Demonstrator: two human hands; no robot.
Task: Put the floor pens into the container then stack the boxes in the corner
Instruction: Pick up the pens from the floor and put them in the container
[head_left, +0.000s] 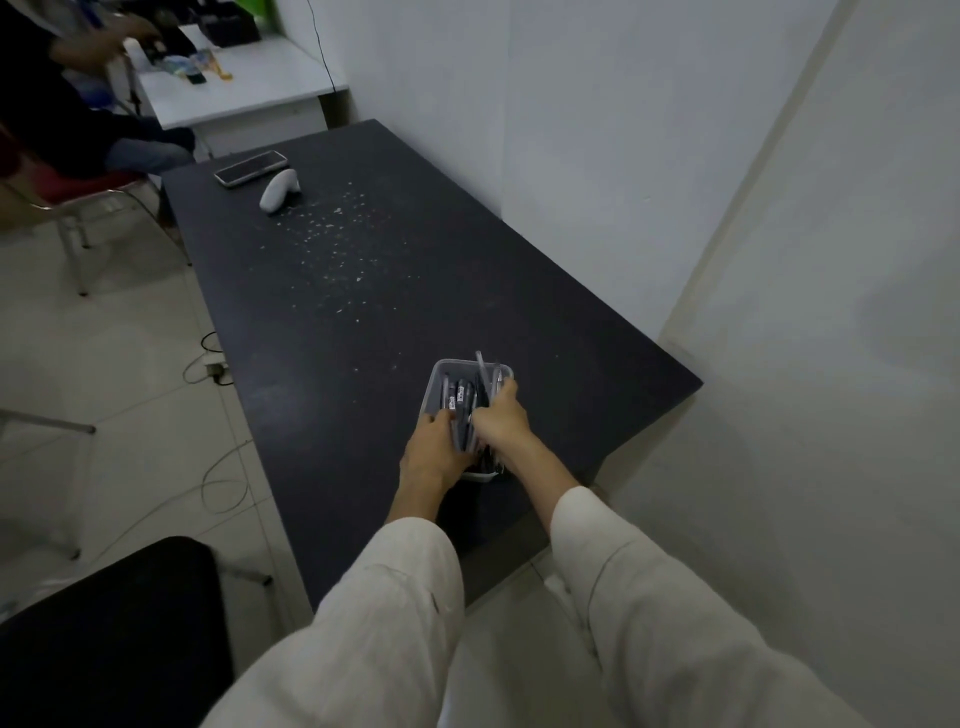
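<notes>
A clear plastic container (441, 371) stands on the dark table (363, 291) near its front right end. Several dark pens (462, 397) lie inside it, and a few stick up at its far right corner. My left hand (434, 452) sits at the container's near left side, its fingers curled against the pens. My right hand (501, 415) reaches in from the right and grips a bunch of the pens. The near end of the container is hidden behind both hands. No boxes are in view.
A phone (251, 168) and a white controller (278, 191) lie at the table's far end, with white specks scattered mid-table. A black chair (114, 623) stands at my lower left. Cables (218, 488) run across the floor. A white wall is on the right. A seated person is at the far left.
</notes>
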